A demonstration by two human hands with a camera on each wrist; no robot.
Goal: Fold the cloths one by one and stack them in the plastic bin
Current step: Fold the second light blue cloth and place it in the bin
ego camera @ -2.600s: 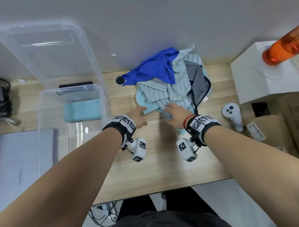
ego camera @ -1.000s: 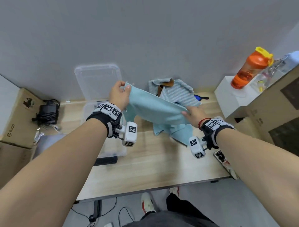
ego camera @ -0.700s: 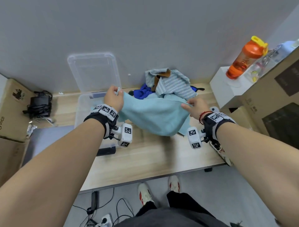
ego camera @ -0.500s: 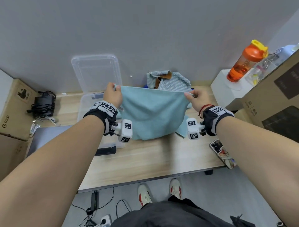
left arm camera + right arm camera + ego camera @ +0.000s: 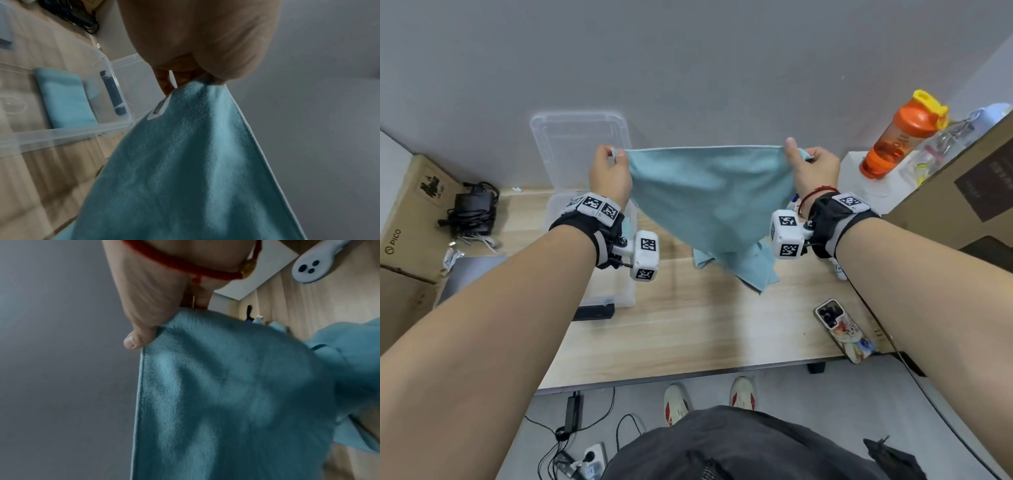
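Cloth: a teal microfibre cloth (image 5: pixel 709 198) hangs in the air above the wooden table (image 5: pixel 688 325), top edge stretched taut, lower part drooping and bunched.
Left hand (image 5: pixel 610 174): pinches the top left corner.
Right hand (image 5: pixel 812 168): pinches the top right corner, thumb in front.
Handling: likely light, soft and limp; best held by the corners.
Bin: the clear plastic bin (image 5: pixel 68 129) holds one folded teal cloth (image 5: pixel 65 97).

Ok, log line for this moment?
phase: spreading | left hand: pinches teal cloth corner | right hand: pinches other corner | plastic bin: one folded cloth
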